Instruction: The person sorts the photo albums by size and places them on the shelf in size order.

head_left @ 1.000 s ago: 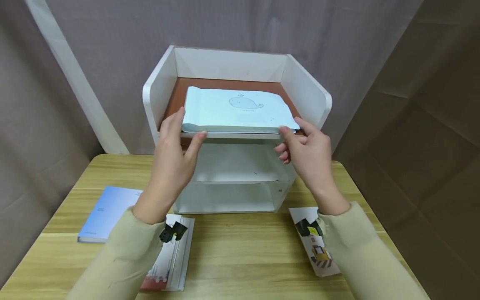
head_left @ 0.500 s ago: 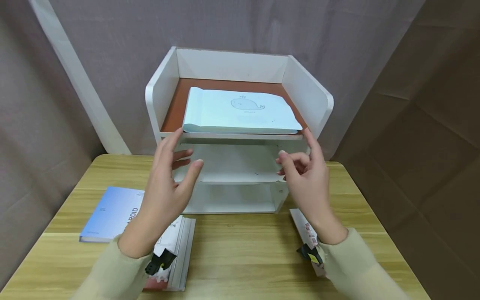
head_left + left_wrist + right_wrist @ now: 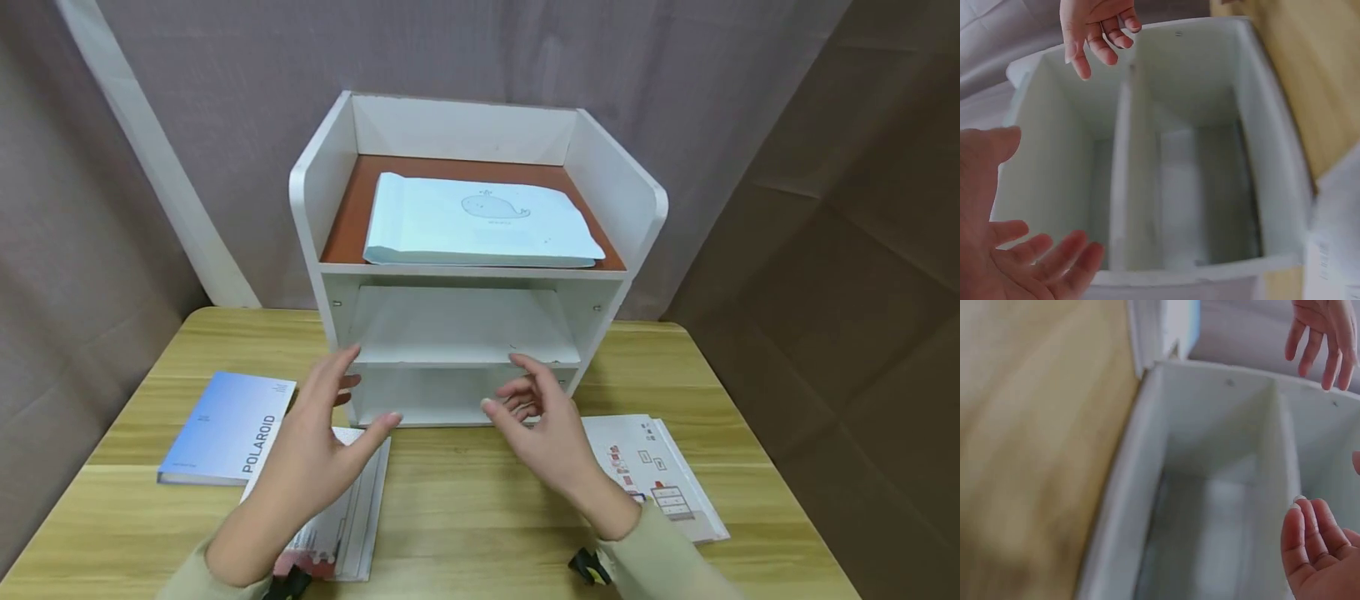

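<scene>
My left hand (image 3: 315,458) hangs in the air before the white shelf unit (image 3: 647,192), fingers spread and thumb apart, holding nothing. Facing it, my right hand (image 3: 551,437) is also in the air with its fingers loosely bent and nothing in its grasp. On the unit's brown top lies a pale book (image 3: 420,221) with a whale drawing on its cover, its near edge along the front of the top. Both wrist views look into the unit's lower compartments, past the left hand's fingers (image 3: 1063,256) and the right hand's fingers (image 3: 1313,531).
A blue book marked POLAROID (image 3: 217,425) lies at the left of the wooden table (image 3: 457,517). Partly behind my left hand is a pile of books (image 3: 367,500). To the right lie white books (image 3: 678,475) with small printed pictures, partly behind my right wrist.
Both hands have let go of the whale book and drawn down and back toward me, the right one also moving left. The book stays on the unit's top.
</scene>
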The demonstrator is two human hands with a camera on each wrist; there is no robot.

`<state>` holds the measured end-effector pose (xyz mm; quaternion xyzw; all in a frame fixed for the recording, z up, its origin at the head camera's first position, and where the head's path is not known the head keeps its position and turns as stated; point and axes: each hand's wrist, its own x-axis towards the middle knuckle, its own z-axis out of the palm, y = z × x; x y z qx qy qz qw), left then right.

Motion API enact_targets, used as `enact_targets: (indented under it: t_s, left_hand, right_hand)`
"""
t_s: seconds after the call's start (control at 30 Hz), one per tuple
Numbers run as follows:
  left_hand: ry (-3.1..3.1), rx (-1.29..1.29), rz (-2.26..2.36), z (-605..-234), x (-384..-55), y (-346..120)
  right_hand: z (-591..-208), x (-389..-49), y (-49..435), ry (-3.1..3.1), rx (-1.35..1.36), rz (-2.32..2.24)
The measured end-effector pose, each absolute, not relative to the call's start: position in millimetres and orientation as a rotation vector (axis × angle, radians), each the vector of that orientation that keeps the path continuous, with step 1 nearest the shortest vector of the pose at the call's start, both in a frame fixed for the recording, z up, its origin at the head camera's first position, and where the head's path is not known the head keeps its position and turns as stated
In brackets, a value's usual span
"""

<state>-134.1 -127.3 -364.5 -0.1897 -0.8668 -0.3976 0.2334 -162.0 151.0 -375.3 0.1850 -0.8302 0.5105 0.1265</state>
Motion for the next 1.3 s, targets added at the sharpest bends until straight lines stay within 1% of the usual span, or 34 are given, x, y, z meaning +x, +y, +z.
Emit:
enact_targets:
  t_s: [0.1,0.27,0.47,0.57,0.67,0.73,0.87,1.3]
  left_hand:
    - [-2.497,-0.417,-1.006,-376.7,-129.4,-134.2]
    - [-2.693,-0.228,-0.893,-395.2,-122.2,-147.7]
    - [-2.78,-0.136,-0.796,-418.9,-119.0,-165.3]
    - [-2.789,-0.095,-0.716,-429.6,-117.0,-174.2]
    - [-2.821,-0.051,-0.633,-438.3,-113.3,-181.4]
    - [-2.841,-0.036,-0.603,-443.4,-110.7,-185.3]
    - [-2.88,-0.025,-0.582,-451.5,-107.9,-190.8]
    - [-2.998,-0.035,-0.593,-460.0,-111.1,-195.5]
  right_hand:
    - [-394.3,-162.8,144.7,-2.487,0.512,1.538]
    - [-415.1,-160.0,130.5,-2.612,0.425,1.688]
    - [-434.0,-156.4,112.3,-2.715,0.345,1.818]
    - [-438.8,-152.9,103.7,-2.703,0.263,2.084]
    - [-440.6,-149.3,95.2,-2.642,0.112,2.4]
    - [-441.9,-147.7,90.2,-2.603,0.017,2.552]
    - [-445.8,-145.2,81.7,-2.56,-0.062,2.677]
    - [-450.8,-141.6,65.8,-2.602,-0.132,2.754]
